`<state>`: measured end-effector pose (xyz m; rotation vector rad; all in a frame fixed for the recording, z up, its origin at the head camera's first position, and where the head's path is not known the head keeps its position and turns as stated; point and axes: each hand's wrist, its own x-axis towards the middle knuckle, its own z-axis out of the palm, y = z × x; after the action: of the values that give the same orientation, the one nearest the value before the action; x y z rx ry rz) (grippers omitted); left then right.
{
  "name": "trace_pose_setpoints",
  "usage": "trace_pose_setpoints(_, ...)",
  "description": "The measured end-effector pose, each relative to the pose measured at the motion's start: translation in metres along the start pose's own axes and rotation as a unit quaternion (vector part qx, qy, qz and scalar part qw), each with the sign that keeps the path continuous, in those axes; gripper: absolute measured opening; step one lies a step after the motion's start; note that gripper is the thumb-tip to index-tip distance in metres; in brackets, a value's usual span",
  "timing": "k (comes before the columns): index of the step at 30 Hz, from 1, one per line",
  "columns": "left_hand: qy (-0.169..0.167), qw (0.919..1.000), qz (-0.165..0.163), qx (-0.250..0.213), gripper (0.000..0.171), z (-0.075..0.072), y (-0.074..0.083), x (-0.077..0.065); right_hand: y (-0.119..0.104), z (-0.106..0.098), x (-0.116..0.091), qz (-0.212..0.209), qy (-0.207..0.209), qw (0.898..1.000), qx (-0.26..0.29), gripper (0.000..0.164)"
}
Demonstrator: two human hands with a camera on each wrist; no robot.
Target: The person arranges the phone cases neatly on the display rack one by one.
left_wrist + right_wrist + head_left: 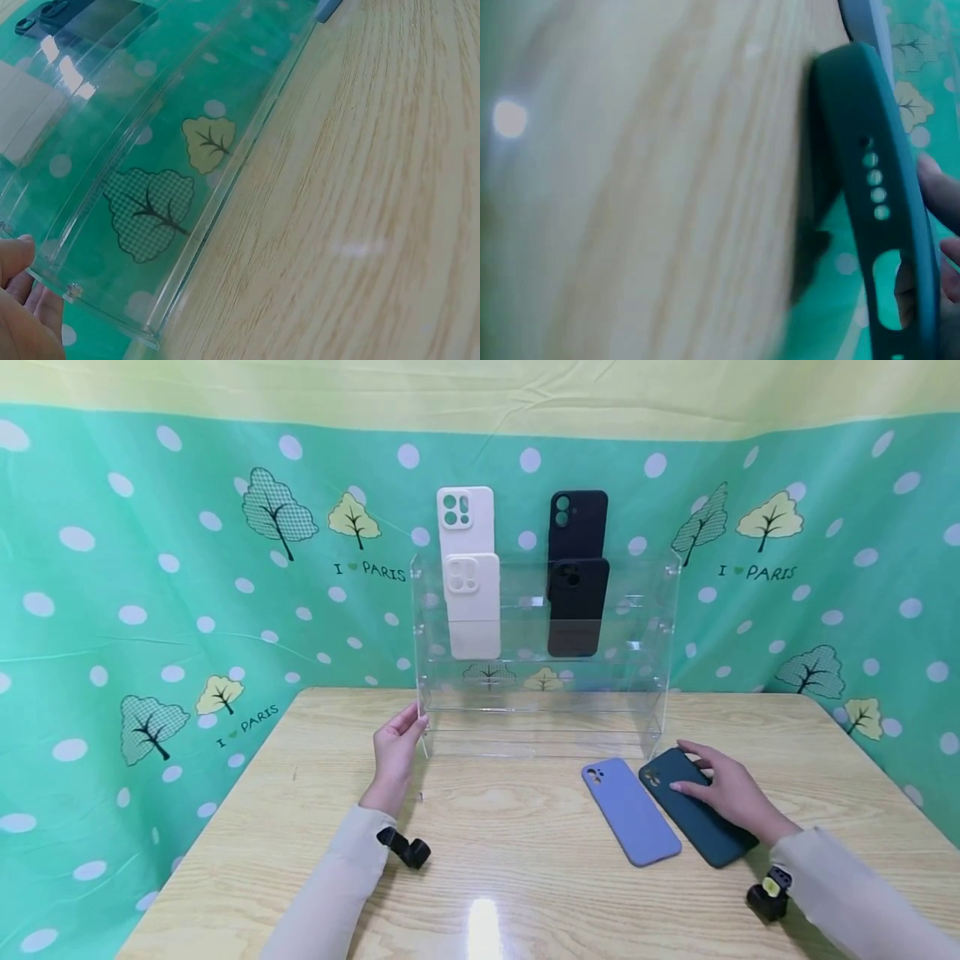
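Right hand [727, 789] pinches green case [697, 814] near its camera end, before rack's [540, 702] right corner. Blue case [633, 814] close left; tabletop [480, 835] stretches beyond. Green case dark, matte, side-holed. Left hand [395, 747] grips rack's left edge, fingers curled.

Curtained-off spot here, home or shop we can't tell: green tree-print cloth [480, 468] hangs past the counter's [495, 835] far edge, clear rack [525, 697] displaying phone cases [476, 610] shop-style!
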<state>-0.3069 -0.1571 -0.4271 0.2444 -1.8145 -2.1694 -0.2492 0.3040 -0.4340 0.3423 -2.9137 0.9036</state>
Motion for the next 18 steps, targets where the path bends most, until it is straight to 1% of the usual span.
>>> trace_pose_setpoints(4, -0.002, 1.0, -0.001, -0.003, 0.034, 0.0, 0.001, 0.0, 0.001, -0.004, -0.001, 0.019, 0.037, 0.999, 0.0, 0.052)
trace_pose_setpoints(7, -0.005, 1.0, -0.004, -0.004, 0.035, -0.001, 0.001, -0.001, 0.0, -0.009, -0.002, 0.041, 0.049, 0.998, 0.023, 0.045)
trace_pose_setpoints(10, -0.004, 1.0, -0.005, -0.004, 0.035, -0.001, 0.001, -0.001, -0.002, -0.015, -0.002, 0.068, 0.042, 0.995, 0.064, 0.046)
trace_pose_setpoints(12, -0.003, 1.0, -0.006, -0.002, 0.035, -0.001, 0.001, 0.0, -0.004, -0.02, -0.002, 0.083, 0.03, 0.992, 0.089, 0.05)
trace_pose_setpoints(15, -0.003, 1.0, -0.004, -0.003, 0.034, -0.001, 0.0, 0.0, -0.007, -0.028, -0.001, 0.101, 0.014, 0.988, 0.12, 0.055)
trace_pose_setpoints(18, -0.003, 1.0, -0.001, -0.008, 0.033, -0.001, 0.0, 0.001, -0.011, -0.038, -0.001, 0.112, 0.007, 0.982, 0.152, 0.058)
